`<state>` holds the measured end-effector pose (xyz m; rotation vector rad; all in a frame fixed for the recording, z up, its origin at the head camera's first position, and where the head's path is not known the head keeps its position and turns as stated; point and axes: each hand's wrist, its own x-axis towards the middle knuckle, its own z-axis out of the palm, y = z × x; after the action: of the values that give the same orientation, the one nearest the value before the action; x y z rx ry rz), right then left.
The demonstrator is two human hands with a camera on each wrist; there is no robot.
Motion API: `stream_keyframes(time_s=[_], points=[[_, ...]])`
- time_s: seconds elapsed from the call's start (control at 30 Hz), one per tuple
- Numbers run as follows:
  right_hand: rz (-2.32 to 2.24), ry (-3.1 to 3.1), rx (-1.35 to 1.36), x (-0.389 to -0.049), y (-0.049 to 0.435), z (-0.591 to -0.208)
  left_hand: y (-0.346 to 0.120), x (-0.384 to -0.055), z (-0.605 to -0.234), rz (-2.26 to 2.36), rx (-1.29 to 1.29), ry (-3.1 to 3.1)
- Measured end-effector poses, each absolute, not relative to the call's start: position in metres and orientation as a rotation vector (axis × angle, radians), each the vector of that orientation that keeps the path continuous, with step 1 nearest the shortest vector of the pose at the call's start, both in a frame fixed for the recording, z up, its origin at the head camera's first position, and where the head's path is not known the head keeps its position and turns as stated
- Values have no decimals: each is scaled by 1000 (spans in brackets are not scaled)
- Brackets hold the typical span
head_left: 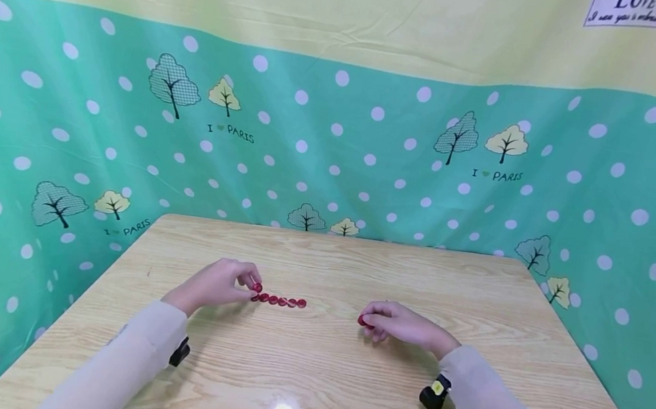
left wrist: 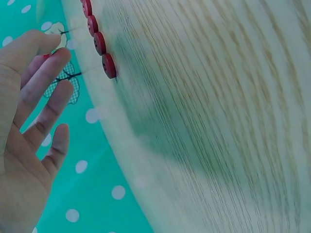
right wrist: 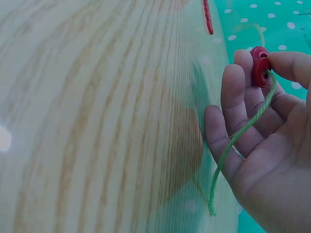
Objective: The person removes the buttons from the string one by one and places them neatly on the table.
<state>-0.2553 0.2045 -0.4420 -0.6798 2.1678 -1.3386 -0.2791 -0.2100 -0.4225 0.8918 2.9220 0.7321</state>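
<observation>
My left hand (head_left: 225,280) pinches a red button (head_left: 257,287) between thumb and fingertips, just above the left end of a row of red buttons (head_left: 283,301) on the table. In the left wrist view, the fingers hide nearly all of the pinched button, while the row's nearest button (left wrist: 109,66) lies flat with its holes showing. To the right of the row, my right hand (head_left: 402,322) is raised over the table. Its thumb and fingers pinch two red buttons (right wrist: 261,73) stacked face to face. A green string (right wrist: 243,128) comes out of a hole in the front button and hangs across the palm.
The pale wood table (head_left: 313,392) stretches out under both hands. A green and cream cloth (head_left: 335,144) with dots and trees hangs behind it and along both sides. Black wrist cameras (head_left: 434,395) are strapped under the sleeves.
</observation>
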Motion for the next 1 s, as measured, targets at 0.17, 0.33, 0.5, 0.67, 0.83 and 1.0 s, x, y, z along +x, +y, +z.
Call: stream_keyframes(time_s=[0.17,0.33,0.5,0.67,0.83,1.0], points=[[-1335,2171,-682,-255,205,-442,-213,-278,-422,729,863,2920],[-1337,2169,-679,-256,205,-442,-221,-279,-426,724,835,2925],[-1339,2164,-685,-256,206,-443,-229,-280,-431,730,791,2940],[-1341,2160,-681,-255,205,-443,-234,-280,-433,712,740,2953],[-1346,2152,-684,-256,205,-443,-236,-278,-435,690,725,2956],[-1341,2156,-686,-256,206,-443,-239,-277,-437,685,682,2958]])
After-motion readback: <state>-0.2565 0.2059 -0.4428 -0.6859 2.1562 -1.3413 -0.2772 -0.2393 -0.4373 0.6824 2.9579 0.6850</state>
